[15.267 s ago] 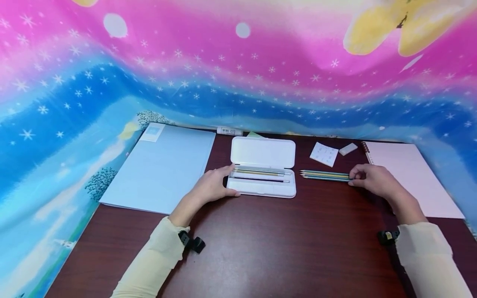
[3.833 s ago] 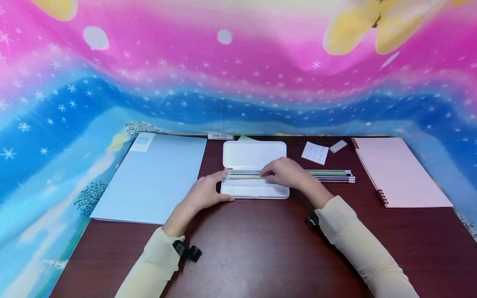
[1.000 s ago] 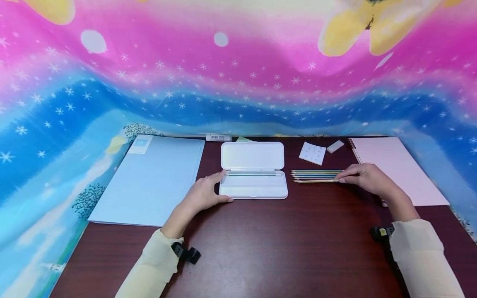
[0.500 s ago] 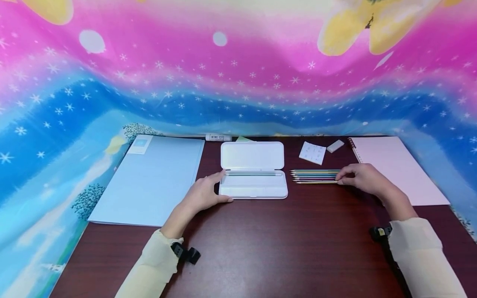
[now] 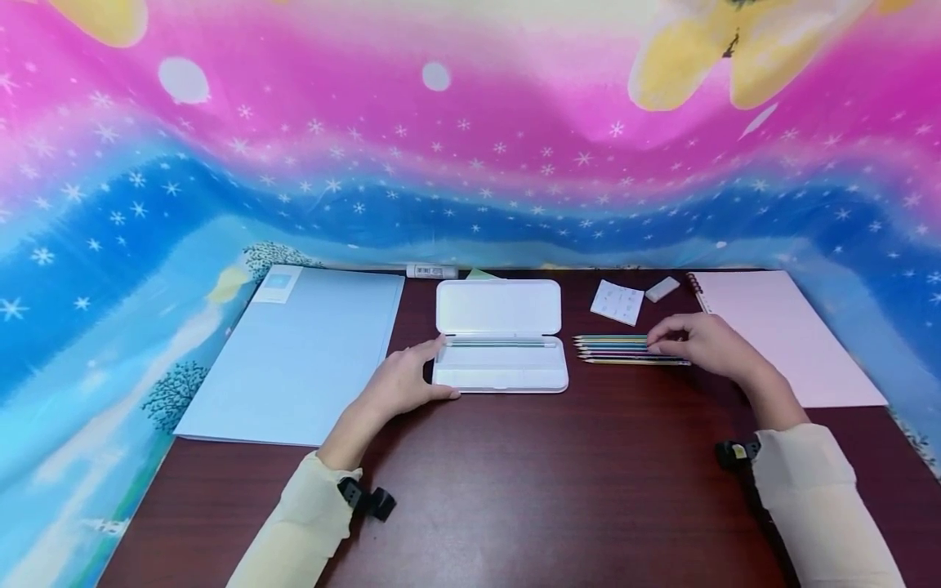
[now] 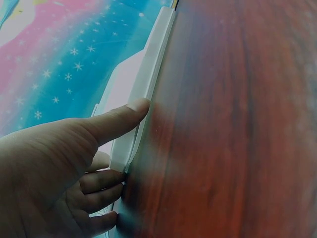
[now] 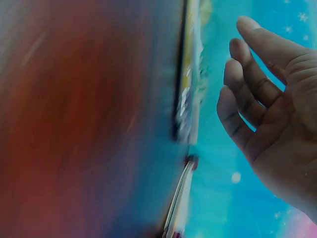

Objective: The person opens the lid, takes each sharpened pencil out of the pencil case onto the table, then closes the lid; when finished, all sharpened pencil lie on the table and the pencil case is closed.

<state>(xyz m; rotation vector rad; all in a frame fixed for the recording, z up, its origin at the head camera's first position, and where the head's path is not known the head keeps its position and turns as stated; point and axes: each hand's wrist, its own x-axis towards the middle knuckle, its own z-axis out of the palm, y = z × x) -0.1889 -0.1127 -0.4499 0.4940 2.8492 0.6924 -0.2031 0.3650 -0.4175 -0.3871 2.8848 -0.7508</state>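
Note:
An open white pencil case (image 5: 500,377) lies mid-table with its lid (image 5: 498,308) folded back and one pencil (image 5: 500,344) along the hinge side. My left hand (image 5: 404,380) grips the case's left end, thumb along the front edge and fingers at the back. In the left wrist view the thumb (image 6: 124,116) presses the case's rim (image 6: 148,74). Several coloured pencils (image 5: 610,349) lie side by side right of the case. My right hand (image 5: 698,343) hovers over their right ends. In the right wrist view the right hand (image 7: 267,114) shows relaxed fingers holding nothing.
A pale blue folder (image 5: 294,351) lies at the left, a pink spiral notebook (image 5: 787,335) at the right. Behind the pencils are a white sticker sheet (image 5: 617,302) and an eraser (image 5: 662,288). A glue stick (image 5: 431,271) lies by the backdrop. The dark wooden table (image 5: 551,490) stretches toward me.
My right hand has let go of the pencil ends and shifted a little left and up over them. The left hand and the case have not moved.

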